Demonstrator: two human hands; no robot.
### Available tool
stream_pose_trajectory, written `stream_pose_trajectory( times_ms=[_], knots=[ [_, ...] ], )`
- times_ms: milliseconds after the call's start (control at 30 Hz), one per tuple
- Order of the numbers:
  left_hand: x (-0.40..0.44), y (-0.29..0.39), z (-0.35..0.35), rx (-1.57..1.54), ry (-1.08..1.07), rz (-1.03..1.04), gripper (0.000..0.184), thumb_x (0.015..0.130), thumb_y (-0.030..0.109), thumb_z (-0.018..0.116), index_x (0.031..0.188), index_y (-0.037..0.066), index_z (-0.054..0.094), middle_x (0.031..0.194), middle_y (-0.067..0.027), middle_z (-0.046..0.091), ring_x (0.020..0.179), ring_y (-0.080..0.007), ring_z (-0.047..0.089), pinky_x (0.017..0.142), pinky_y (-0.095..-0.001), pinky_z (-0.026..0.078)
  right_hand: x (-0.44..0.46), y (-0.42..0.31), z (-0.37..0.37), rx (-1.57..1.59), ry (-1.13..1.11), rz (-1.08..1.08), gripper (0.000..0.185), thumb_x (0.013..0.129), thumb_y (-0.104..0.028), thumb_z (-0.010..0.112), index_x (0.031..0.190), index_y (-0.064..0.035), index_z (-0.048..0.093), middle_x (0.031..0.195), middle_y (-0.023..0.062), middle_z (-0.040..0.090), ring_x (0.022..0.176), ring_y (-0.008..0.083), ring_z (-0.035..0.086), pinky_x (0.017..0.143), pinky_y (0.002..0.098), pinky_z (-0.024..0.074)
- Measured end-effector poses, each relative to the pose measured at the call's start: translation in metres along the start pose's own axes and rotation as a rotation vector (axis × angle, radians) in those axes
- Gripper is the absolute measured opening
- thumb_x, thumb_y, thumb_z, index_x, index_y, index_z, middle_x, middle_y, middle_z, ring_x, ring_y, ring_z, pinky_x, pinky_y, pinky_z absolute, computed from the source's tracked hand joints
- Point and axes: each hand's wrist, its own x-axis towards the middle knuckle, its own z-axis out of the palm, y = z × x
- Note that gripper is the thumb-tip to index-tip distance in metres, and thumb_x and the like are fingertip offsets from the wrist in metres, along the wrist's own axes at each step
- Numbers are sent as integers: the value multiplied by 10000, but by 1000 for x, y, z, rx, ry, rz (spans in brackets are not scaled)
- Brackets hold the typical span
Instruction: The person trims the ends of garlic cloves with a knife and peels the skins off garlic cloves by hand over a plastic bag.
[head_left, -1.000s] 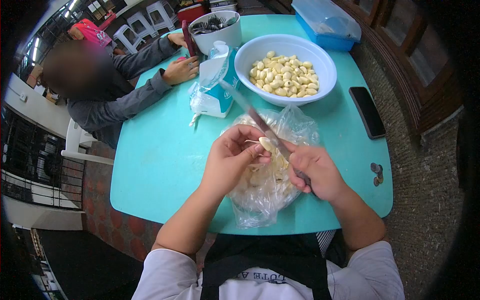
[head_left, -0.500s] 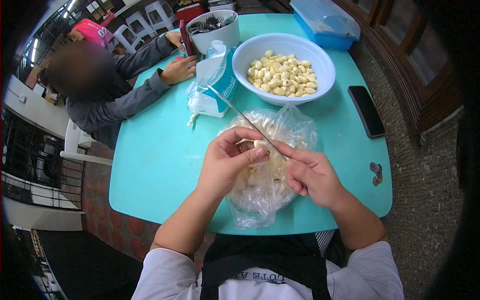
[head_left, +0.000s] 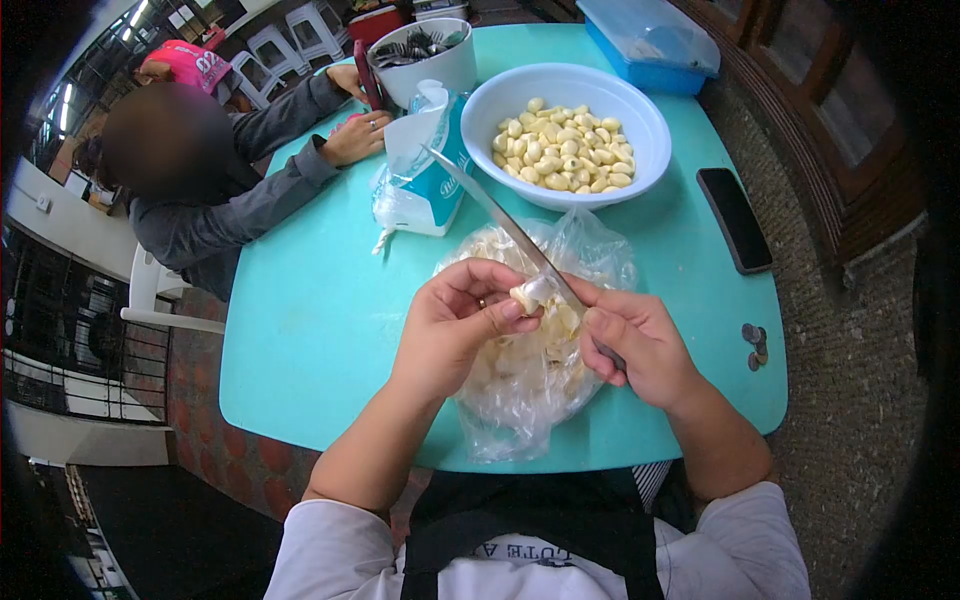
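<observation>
Between thumb and fingers, my left hand pinches a garlic clove with skin hanging from it. A knife is gripped in my right hand, its blade slanting up and left past the clove and its tip near the tissue pack. Beneath both hands lies a clear plastic bag with garlic skins and cloves in it, partly covered by my fingers. Beyond it stands a light blue bowl holding many peeled cloves.
A teal tissue pack and a white tub of cutlery stand left of the bowl. A phone, coins and a blue lidded box are at the right. Another person's sleeved arms rest on the table's left.
The knife blade has turned so its flat side shows more, and my right hand has shifted slightly right and down. Loosened skin now shows on the clove in my left hand.
</observation>
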Motion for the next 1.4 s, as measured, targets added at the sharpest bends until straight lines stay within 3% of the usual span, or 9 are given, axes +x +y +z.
stream_pose_trajectory(
  times_ms=[433, 633, 833, 933, 1033, 1133, 1233, 1333, 1400],
  knots=[
    [3, 6, -1, -88, 46, 53, 185, 819, -16, 581, 979, 20, 495, 1089, -117, 554, 967, -178, 578, 821, -289, 531, -3, -4, -3, 4, 34, 22, 419, 929, -173, 452, 1322, -33, 405, 557, -55, 409, 443, 22, 349, 406, 164, 286],
    [4, 0, 0, -8, 81, 120, 169, 820, -21, 586, 972, 4, 515, 1068, -120, 561, 949, -179, 570, 843, -325, 497, -1, -8, 6, -76, 118, 127, 385, 870, -142, 572, 1218, -9, 473, 578, -32, 482, 465, 26, 405, 442, 173, 330],
    [1, -6, 1, 110, 103, 135, 181, 753, 8, 653, 878, -2, 523, 1024, -156, 558, 923, -230, 594, 816, -350, 504, -5, 7, 3, -372, 141, -23, 401, 788, -174, 682, 1091, -38, 458, 604, 53, 578, 512, 59, 508, 476, 227, 382],
    [1, -8, 4, 112, 110, 129, 175, 746, 35, 666, 823, 20, 510, 998, -151, 546, 896, -226, 589, 808, -345, 505, -7, -5, 9, -387, 88, 10, 484, 770, -170, 690, 1172, -42, 452, 699, 109, 628, 537, 83, 547, 512, 245, 426],
    [0, -9, 4, 164, 90, 162, 159, 745, 43, 656, 815, 26, 514, 1007, -149, 540, 923, -224, 567, 815, -347, 502, -5, -7, 12, -588, 49, -229, 594, 769, -177, 682, 1285, -51, 416, 818, 137, 654, 579, 121, 591, 576, 261, 468],
    [-3, -9, 7, 221, 89, 217, 158, 730, 56, 663, 793, 36, 520, 1011, -143, 538, 947, -217, 541, 815, -343, 497, -6, -8, 12, -596, 12, -197, 659, 776, -193, 668, 1347, -59, 368, 927, 152, 649, 622, 144, 619, 616, 270, 485],
    [-3, -11, 2, 330, 45, 324, 122, 737, 43, 656, 790, 53, 547, 994, -100, 576, 902, -168, 546, 791, -274, 440, -8, -15, 12, -586, -21, -118, 642, 783, -206, 660, 1343, -61, 381, 934, 169, 645, 623, 147, 622, 597, 269, 483],
    [-3, -11, 2, 337, 53, 352, 139, 722, 44, 668, 792, 52, 548, 985, -105, 577, 906, -176, 546, 802, -281, 431, -7, -8, 11, -593, -9, -223, 635, 783, -197, 659, 1338, -55, 386, 943, 171, 646, 602, 134, 606, 583, 262, 480],
    [-3, -11, 1, 417, 55, 387, 152, 708, 38, 677, 797, 47, 553, 983, -110, 574, 901, -178, 547, 797, -284, 435, -7, -10, 10, -591, -35, -194, 628, 769, -148, 642, 1330, -26, 390, 1146, 139, 574, 679, 96, 595, 617, 229, 463]
  ],
)
